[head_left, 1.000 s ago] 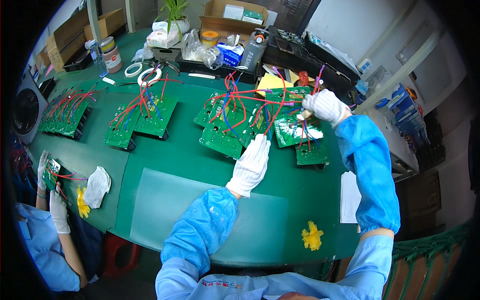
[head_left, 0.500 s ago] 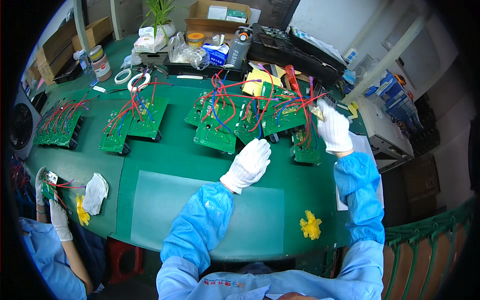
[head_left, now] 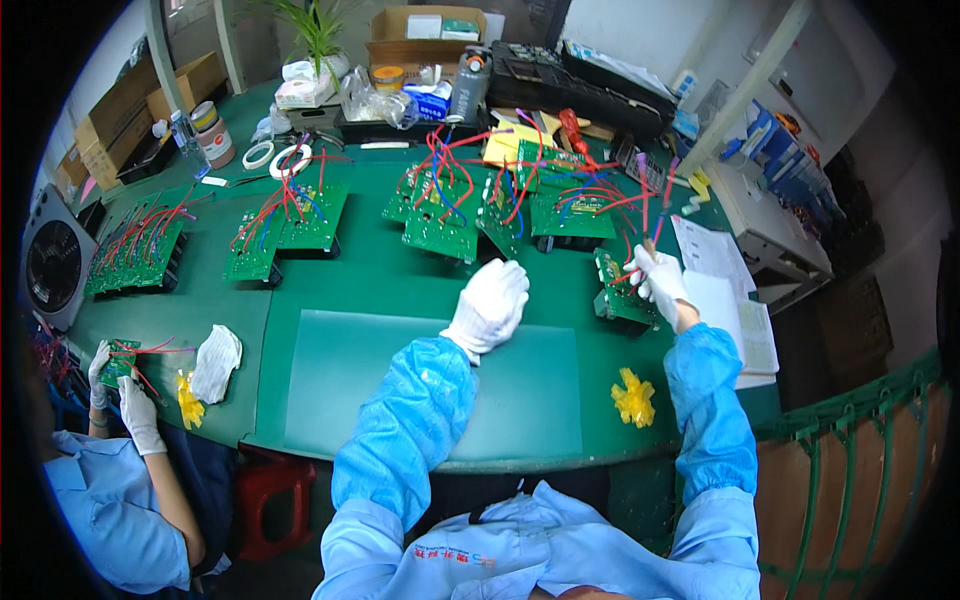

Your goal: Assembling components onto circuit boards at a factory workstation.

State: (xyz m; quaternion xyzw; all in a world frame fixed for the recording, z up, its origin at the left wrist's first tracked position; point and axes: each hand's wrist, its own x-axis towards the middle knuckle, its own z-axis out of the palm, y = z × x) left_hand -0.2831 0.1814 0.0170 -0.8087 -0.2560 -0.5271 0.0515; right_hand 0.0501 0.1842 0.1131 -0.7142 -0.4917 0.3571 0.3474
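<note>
Since the earlier frame our right hand had drawn the small green circuit board with red leads toward the green bench's right edge, fingers pinching its wires, seemingly to steady them. Our left hand hovered loosely curled, empty, above the translucent mat. More wired boards lay beyond.

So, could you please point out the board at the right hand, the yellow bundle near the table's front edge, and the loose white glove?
circuit board (head_left: pixel 622 297), head view, green face by the fingers.
yellow bundle (head_left: pixel 635 397), head view, its middle.
white glove (head_left: pixel 216 362), head view, its palm.
</note>
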